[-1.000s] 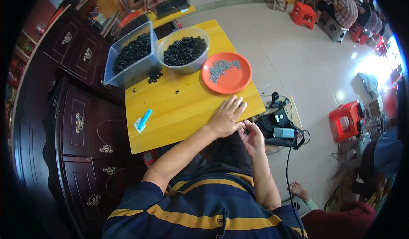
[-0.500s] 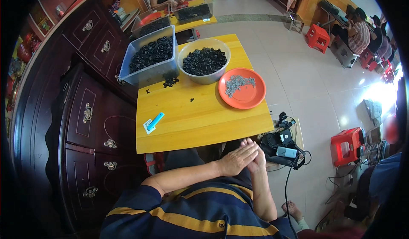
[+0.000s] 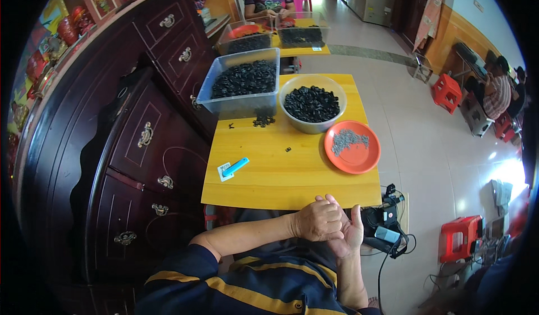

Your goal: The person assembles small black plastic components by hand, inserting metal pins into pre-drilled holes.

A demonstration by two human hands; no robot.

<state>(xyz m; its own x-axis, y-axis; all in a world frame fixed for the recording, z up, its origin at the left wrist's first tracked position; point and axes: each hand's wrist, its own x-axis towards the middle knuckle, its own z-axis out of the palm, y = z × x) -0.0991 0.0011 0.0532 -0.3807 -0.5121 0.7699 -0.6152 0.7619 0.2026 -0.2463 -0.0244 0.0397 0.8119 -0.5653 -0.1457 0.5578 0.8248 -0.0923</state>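
My left hand point(image 3: 317, 222) is curled into a fist and rests against the palm of my right hand; whatever it holds, if anything, is hidden. My right hand point(image 3: 349, 237) lies palm up beneath it, its thumb apart and its fingertips showing beyond the fist. Both hands are just off the near edge of the yellow table point(image 3: 281, 188). Nearest on the tabletop are an orange plate point(image 3: 359, 160) with small grey pieces point(image 3: 345, 142) and a blue-handled tool point(image 3: 236, 167) on a white card.
A white bowl point(image 3: 303, 126) and a bluish bin point(image 3: 236, 107) hold small black parts. Loose black parts point(image 3: 263, 121) lie beside the bin. Dark drawers point(image 3: 140, 146) stand at left. A cable-strewn low stand point(image 3: 387, 225) is at right; a person point(image 3: 269, 0) sits beyond.
The flat left hand has closed into a fist on the right palm, and the right thumb has spread away. My view has shifted, so the table appears lower and further right.
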